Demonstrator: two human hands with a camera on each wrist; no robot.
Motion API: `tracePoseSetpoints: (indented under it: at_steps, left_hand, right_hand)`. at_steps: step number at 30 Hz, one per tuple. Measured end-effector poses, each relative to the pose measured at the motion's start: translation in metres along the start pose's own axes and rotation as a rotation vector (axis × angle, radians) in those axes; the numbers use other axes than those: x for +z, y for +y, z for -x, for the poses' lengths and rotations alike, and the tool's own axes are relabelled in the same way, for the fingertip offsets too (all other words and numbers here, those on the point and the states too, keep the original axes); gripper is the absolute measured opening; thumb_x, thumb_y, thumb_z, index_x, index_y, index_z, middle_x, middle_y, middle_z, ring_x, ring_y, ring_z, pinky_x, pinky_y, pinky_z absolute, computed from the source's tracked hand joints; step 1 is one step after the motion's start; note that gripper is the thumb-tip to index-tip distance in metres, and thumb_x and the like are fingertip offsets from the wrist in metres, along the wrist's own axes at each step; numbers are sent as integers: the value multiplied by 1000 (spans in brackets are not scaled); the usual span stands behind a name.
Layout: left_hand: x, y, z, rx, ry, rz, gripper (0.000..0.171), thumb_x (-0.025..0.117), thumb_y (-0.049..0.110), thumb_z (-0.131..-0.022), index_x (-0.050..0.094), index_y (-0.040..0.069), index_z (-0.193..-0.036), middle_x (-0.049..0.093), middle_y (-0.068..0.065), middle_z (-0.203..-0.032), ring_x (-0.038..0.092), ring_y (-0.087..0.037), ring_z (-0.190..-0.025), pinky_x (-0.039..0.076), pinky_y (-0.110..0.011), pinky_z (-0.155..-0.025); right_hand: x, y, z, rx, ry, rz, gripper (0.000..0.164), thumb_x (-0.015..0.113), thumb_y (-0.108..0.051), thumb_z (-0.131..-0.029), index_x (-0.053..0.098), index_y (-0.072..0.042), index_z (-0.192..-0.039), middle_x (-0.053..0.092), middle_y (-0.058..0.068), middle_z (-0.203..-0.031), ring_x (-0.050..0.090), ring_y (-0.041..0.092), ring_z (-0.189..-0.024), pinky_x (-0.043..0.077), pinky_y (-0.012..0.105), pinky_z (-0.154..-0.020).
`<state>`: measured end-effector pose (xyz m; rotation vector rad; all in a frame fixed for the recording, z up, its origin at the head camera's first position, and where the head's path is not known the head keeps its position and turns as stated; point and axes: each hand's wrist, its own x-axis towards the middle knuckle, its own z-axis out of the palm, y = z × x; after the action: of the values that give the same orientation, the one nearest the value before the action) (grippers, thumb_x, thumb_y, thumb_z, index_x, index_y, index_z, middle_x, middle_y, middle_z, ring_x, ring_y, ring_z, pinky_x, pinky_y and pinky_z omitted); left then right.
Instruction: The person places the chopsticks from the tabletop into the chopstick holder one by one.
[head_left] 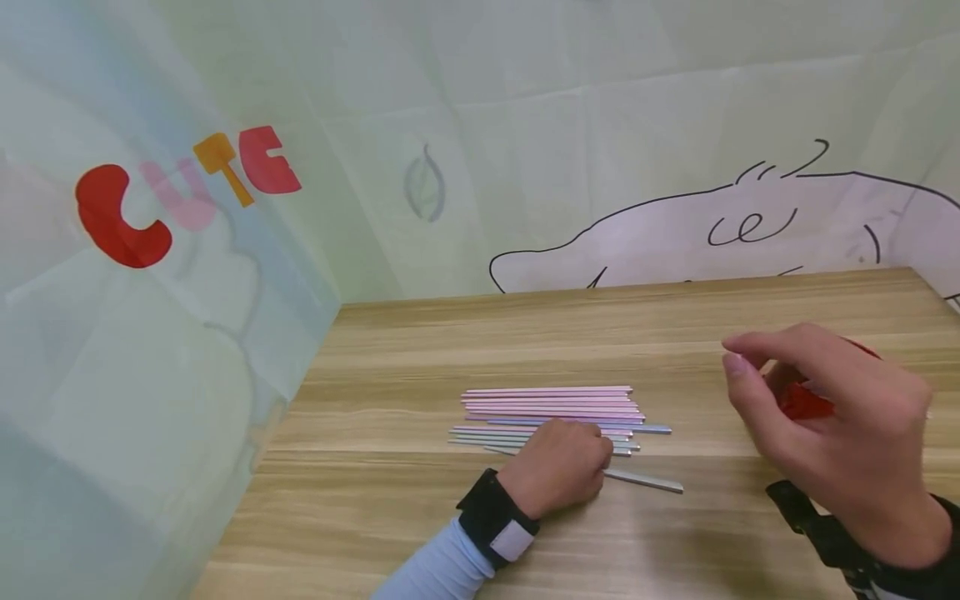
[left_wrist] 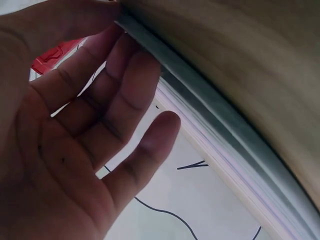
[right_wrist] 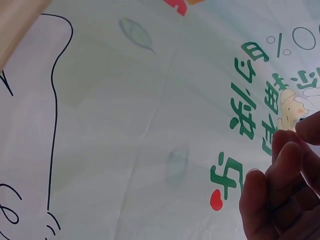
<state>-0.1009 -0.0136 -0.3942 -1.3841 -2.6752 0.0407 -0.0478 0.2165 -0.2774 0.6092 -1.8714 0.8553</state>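
Note:
Pink chopsticks [head_left: 551, 402] lie side by side on the wooden table, with a bluish one [head_left: 652, 429] and several pale green ones [head_left: 480, 437] nearer to me. My left hand [head_left: 558, 462] reaches over the near side of this row. In the left wrist view, its thumb and index finger pinch a grey-green chopstick [left_wrist: 200, 92], while the other fingers stay loosely bent. The thick end of that chopstick [head_left: 652, 481] sticks out to the right. Raised above the table at the right, my right hand [head_left: 840, 417] hangs loosely curled, with nothing visible between its fingers.
A red object [head_left: 806, 402], mostly hidden, shows behind my right hand; in the left wrist view it looks like a red packet [left_wrist: 54, 56]. Printed cloth walls [head_left: 420, 100] stand behind and to the left of the table [head_left: 375, 367].

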Motion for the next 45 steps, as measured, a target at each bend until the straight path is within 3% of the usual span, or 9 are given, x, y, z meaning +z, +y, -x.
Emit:
tracePoseSetpoints:
  at_steps: [5,11,16,27,37,40,43,45]
  left_hand:
    - [-2,0,-1,23,11,29,16,73,17,-82,62,21,-71,47,11,-65,40,-3,-54,31,-20,-48]
    - [-6,1,-3,57,88,44,10,70,20,-86,65,22,-77,49,13,-67,41,0,-55,30,-18,-48]
    - [-14,2,-4,85,153,94,4,67,19,-87,71,21,-88,56,14,-69,41,3,-54,27,-14,-48]
    - [-28,0,-2,146,348,208,7,67,21,-92,67,15,-96,62,10,-74,45,0,-56,31,-15,-51]
    - [-32,-1,-2,166,523,266,5,67,16,-90,67,14,-95,64,11,-82,53,5,-70,38,-7,-66]
    - [-35,-1,-2,165,543,320,6,66,15,-92,66,12,-97,66,9,-84,58,4,-73,41,-6,-70]
    - [-37,-1,-2,166,552,402,7,65,13,-93,65,10,-99,68,6,-87,59,3,-75,43,-6,-74]
    - [-37,-2,-2,165,561,442,8,65,12,-93,64,9,-100,67,6,-88,59,3,-75,43,-6,-75]
  right_hand:
    - [-2,-1,0,1,-52,47,34,66,-32,-93,77,0,-88,67,6,-72,55,8,-61,42,8,-68]
    - [-2,-3,-1,3,-104,65,40,63,-38,-95,76,-1,-90,68,6,-74,55,6,-65,43,8,-71]
    - [-3,-4,-1,8,-140,82,46,58,-45,-97,76,-3,-90,66,3,-72,52,4,-63,43,9,-66]
    - [1,-9,-5,-7,-157,50,49,58,-47,-97,75,-3,-86,60,-2,-68,44,0,-64,40,11,-62]
    - [3,-8,-6,23,-182,36,47,57,-47,-97,76,-5,-87,68,-1,-77,52,-4,-70,42,10,-61]
    - [1,-6,-4,57,-227,44,36,65,-41,-94,76,-7,-90,69,-2,-80,52,-4,-74,42,11,-61]
    - [0,-4,-1,85,-284,62,17,76,-27,-86,76,-11,-91,69,-5,-83,53,-1,-74,43,12,-62]
    - [0,-4,0,96,-317,64,14,81,-16,-79,76,-13,-92,69,-8,-84,54,0,-74,44,12,-62]
